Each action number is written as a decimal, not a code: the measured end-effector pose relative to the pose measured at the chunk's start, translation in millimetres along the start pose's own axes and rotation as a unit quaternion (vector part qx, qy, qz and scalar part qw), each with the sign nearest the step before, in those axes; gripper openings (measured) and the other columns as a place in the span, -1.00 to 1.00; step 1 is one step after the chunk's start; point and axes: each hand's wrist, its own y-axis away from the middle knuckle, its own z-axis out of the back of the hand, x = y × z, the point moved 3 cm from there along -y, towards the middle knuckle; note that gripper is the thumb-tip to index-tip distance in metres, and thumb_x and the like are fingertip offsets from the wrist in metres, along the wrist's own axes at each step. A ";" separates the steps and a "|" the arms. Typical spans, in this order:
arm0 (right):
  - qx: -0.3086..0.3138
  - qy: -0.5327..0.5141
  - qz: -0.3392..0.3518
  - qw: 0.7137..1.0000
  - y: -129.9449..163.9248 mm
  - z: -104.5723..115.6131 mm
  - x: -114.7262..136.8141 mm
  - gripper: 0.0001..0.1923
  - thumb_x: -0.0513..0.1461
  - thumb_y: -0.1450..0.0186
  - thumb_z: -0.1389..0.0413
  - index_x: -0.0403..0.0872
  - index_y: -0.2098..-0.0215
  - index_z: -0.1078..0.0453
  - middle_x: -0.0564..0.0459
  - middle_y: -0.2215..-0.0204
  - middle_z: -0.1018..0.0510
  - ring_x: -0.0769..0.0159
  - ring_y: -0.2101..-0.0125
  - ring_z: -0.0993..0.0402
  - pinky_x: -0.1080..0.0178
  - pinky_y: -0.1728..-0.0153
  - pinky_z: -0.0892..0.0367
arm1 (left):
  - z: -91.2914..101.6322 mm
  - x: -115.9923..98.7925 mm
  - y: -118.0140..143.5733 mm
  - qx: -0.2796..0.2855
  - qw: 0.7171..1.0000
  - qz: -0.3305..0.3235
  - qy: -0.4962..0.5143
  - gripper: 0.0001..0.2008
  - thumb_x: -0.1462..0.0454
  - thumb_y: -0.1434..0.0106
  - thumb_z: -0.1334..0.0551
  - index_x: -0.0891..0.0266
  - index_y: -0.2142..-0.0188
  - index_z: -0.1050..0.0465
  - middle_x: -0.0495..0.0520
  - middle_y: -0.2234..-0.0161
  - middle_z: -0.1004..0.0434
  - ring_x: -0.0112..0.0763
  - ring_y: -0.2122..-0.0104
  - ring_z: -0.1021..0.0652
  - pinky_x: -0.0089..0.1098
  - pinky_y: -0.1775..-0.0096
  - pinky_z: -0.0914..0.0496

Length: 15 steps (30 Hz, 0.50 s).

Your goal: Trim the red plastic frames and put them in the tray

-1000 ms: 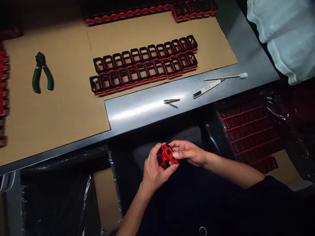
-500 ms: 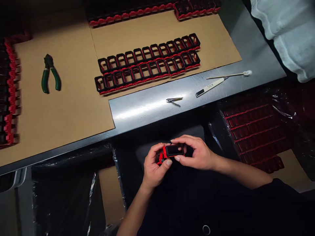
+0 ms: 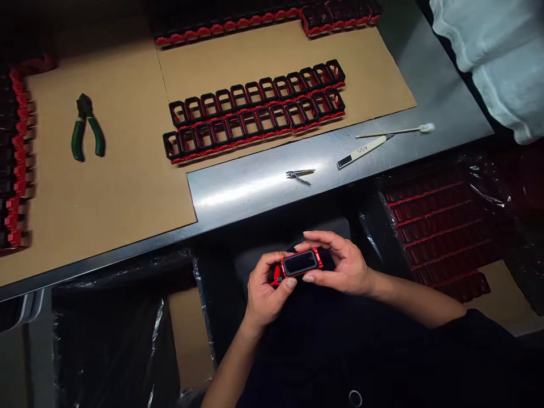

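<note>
The work surface was a brushed steel bench (image 3: 263, 187), largely covered by 2 brown cardboard sheets (image 3: 110, 187). On the far sheet stood 2 rows of black-and-red rectangular plastic frames (image 3: 255, 110), set side by side and touching. Green-handled pliers (image 3: 87, 127) lay well apart on the left sheet. On bare steel near the front edge lay small metal tweezers (image 3: 300, 174), a white labelled blade tool (image 3: 361, 152) and a cotton-tipped stick (image 3: 395, 131).

Further frames along the far and left edges were cut off by the picture. Clear-film-lined bins below the bench were dark; the right bin (image 3: 437, 226) held stacked red parts, detail indistinct.

Below the bench's front edge, over the lap, the left hand (image 3: 266, 289) and right hand (image 3: 344, 263) both gripped 1 red-and-black rectangular frame (image 3: 300, 263), fingers closed on its ends. The bare steel strip ahead remained largely open.
</note>
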 end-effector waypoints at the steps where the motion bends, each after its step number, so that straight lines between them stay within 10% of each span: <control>1: -0.001 0.007 0.003 1.000 -0.9 1.1 0.7 -0.40 -0.06 -0.25 -0.37 0.03 -0.19 -0.35 -0.07 0.09 -0.65 0.16 0.14 -0.62 0.11 0.06 -0.50 | -0.6 -0.8 -0.6 0.013 1.000 0.004 -0.005 -0.60 -0.04 -0.22 -0.33 0.19 0.12 -0.44 0.15 0.16 -0.64 -0.23 0.19 -0.64 -0.30 0.15 -0.52; 6: 0.015 0.054 -0.018 0.998 -9.2 7.0 1.1 -0.65 -0.02 -0.25 -0.35 0.00 0.08 -0.56 -0.04 0.23 -0.67 0.20 0.30 -0.60 0.21 0.29 -0.50 | -5.7 -1.3 -4.1 0.111 0.992 0.052 -0.006 -0.55 -0.15 -0.26 -0.22 0.20 0.29 -0.44 0.10 0.28 -0.60 -0.30 0.32 -0.56 -0.34 0.26 -0.45; 11: 0.121 0.056 -0.178 0.975 -9.7 10.3 -9.3 -0.56 0.01 -0.23 -0.34 -0.04 0.03 -0.57 0.06 0.35 -0.65 0.34 0.44 -0.53 0.33 0.41 -0.39 | -6.6 9.1 -7.8 0.069 0.992 0.098 0.026 -0.54 -0.15 -0.21 -0.27 0.22 0.32 -0.44 0.09 0.32 -0.60 -0.34 0.38 -0.55 -0.38 0.31 -0.45; 15: 0.022 0.013 -0.195 0.980 7.5 73.2 -20.7 -0.45 -0.05 -0.15 -0.39 -0.07 -0.06 -0.52 0.03 0.21 -0.66 0.34 0.33 -0.56 0.34 0.31 -0.42 | -10.2 22.5 -18.4 0.087 0.982 0.163 0.037 -0.47 -0.14 -0.12 -0.37 0.18 0.12 -0.46 0.11 0.21 -0.64 -0.42 0.47 -0.52 -0.38 0.34 -0.48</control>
